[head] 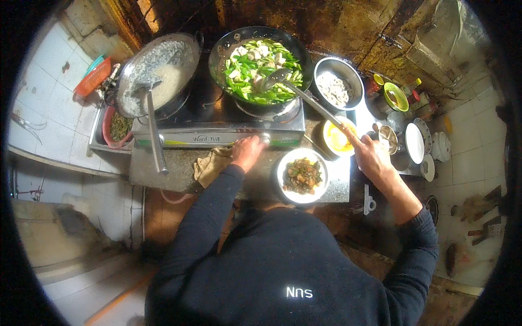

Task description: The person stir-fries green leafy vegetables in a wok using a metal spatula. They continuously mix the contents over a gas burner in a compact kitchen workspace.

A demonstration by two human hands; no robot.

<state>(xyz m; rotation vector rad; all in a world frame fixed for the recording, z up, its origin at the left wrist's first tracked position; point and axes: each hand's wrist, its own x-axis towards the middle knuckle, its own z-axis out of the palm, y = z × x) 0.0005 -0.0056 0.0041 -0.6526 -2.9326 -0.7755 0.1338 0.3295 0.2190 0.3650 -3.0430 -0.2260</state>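
Note:
My right hand (373,157) grips the long handle of a metal ladle (314,102). The ladle's bowl rests among sliced green vegetables and pale chunks (261,69) in a dark wok (215,67) on the right burner. At the front of the gas stove (187,138), my left hand (247,151) has its fingers at the right control knob (264,139). Just below that hand lies a tan cloth (210,165). A white bowl of cooked brown and green food (302,176) stands on the counter between my arms.
On the left burner a second wok (163,53) holds whitish liquid and a spatula (151,122), its handle overhanging the stove front. To the right are a steel pot (338,83) of pale pieces, a bowl of yellow liquid (338,138), and a green bowl (396,97). A red basin (116,128) sits left.

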